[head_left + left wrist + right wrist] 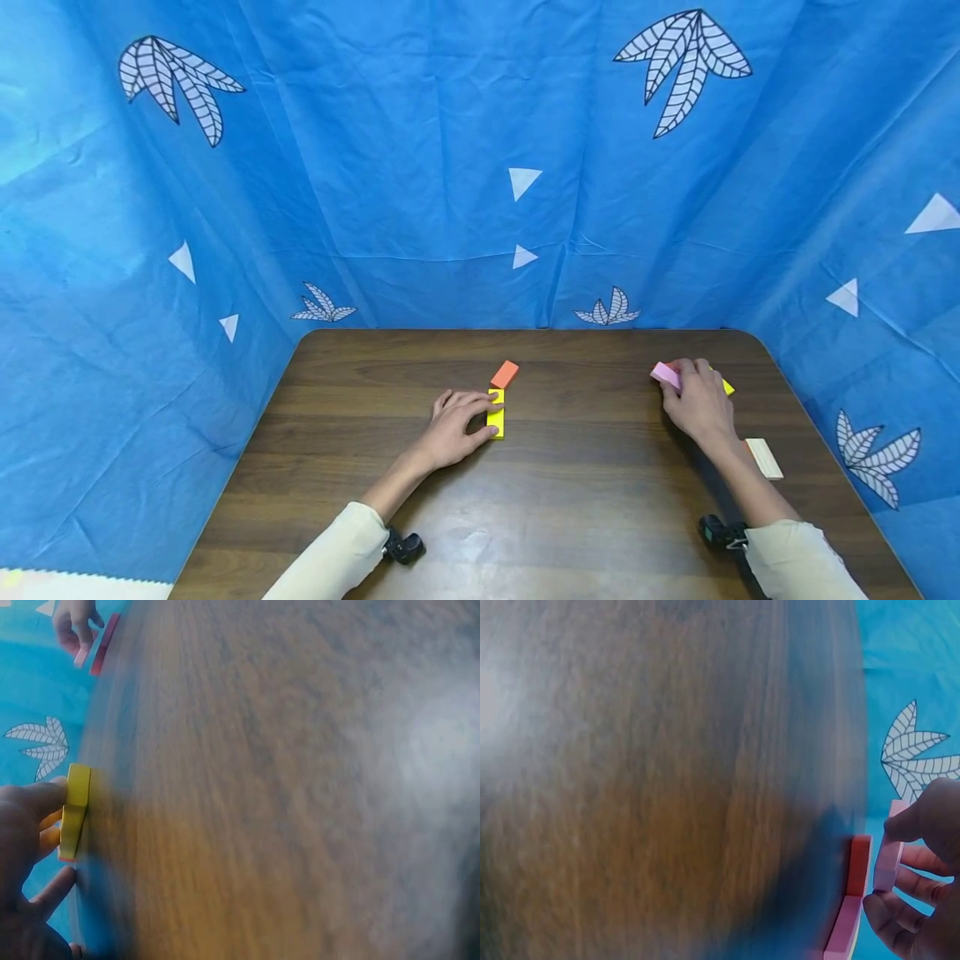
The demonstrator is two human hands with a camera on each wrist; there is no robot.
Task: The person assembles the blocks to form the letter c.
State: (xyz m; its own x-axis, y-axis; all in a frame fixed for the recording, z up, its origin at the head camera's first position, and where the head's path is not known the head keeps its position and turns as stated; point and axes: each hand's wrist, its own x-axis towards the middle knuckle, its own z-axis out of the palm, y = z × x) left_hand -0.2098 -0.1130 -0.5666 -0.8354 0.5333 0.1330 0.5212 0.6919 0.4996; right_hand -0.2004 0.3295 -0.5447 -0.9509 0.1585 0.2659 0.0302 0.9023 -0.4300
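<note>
At the middle of the table, my left hand [453,429] holds a yellow block [496,425] between thumb and fingertips. In the left wrist view, the thumb and fingers meet the same yellow block [76,806]. An orange block [505,374] lies just beyond its far end. Over on the right, my right hand [701,404] pinches a pink block [665,376]. The right wrist view shows that pink block [889,859] raised off the table, with a red block [858,864] and another pink block [843,930] beside it. The hand partly hides blocks beneath.
A yellow block [726,385] shows past the right hand. Nearer the right edge lies a pale wooden block [765,459], with an orange edge partly behind the forearm. Blue curtain [480,150] surrounds the brown wooden table [570,500]. Each wrist wears a small black camera [405,547].
</note>
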